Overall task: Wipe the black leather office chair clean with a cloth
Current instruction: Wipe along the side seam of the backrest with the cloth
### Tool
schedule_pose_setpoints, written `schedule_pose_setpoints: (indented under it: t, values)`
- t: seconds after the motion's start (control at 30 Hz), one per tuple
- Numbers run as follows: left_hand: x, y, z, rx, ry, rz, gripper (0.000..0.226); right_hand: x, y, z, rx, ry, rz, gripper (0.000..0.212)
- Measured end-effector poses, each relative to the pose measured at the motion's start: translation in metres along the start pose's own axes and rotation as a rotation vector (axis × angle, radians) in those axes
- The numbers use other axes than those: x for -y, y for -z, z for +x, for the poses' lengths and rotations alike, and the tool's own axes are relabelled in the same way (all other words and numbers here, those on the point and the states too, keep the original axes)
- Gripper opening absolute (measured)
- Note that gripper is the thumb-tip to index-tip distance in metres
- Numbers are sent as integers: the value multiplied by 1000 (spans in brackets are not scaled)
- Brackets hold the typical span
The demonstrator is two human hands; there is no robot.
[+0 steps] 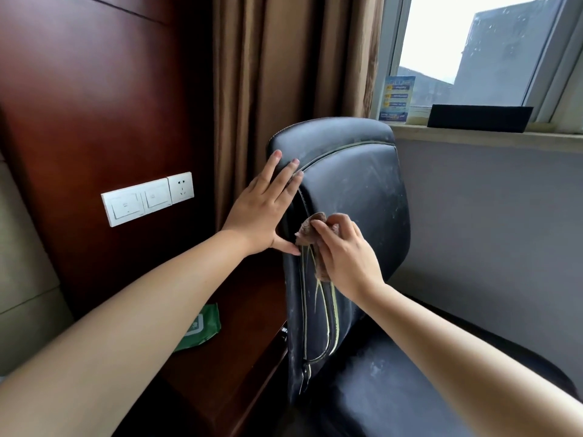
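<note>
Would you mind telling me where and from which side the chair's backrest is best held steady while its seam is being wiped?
Probably the upper left edge of the backrest, approached from the left, outer side. That edge is rounded and padded, so a flat palm braces it well, as the left hand does. This leaves the front and seam open for the right hand gripping the cloth.

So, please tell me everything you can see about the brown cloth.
The brown cloth looks like soft, fuzzy fabric, bunched up, not spread flat. The right hand grips it and presses it against the side edge of the black chair's backrest, beside the pale stitched seam. Part of it sticks out above the fingers, and a bit shows below the palm. The left hand lies flat on the backrest edge just beside it; whether its thumb touches the cloth is unclear.
</note>
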State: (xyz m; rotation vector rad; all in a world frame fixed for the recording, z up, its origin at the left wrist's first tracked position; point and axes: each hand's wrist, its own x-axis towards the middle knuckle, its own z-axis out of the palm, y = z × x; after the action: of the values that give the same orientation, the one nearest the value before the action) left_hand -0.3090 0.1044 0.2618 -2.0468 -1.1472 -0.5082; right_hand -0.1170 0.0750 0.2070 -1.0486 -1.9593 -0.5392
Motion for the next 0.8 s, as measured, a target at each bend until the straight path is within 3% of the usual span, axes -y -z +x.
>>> schedule_pose_setpoints:
  t: [0.13, 0.33, 0.5, 0.7, 0.8]
  values:
    - [-1, 3, -1, -27, -2, -67, 132, -1, 4, 15, 8, 4, 21, 32]
    - [3, 2, -2, -24, -28, -56, 127, -9, -4, -39, 31, -7, 76, 36]
    - [0, 5, -1, -9, -28, -61, 130, -2, 3, 6, -9, 2, 81, 39]
    - [19, 17, -1, 88, -120, 272, 140, 2, -3, -5, -10, -14, 83, 37]
    - [18, 19, -2, 101, -109, 316, 142, 5, -1, 11, -23, -3, 90, 37]
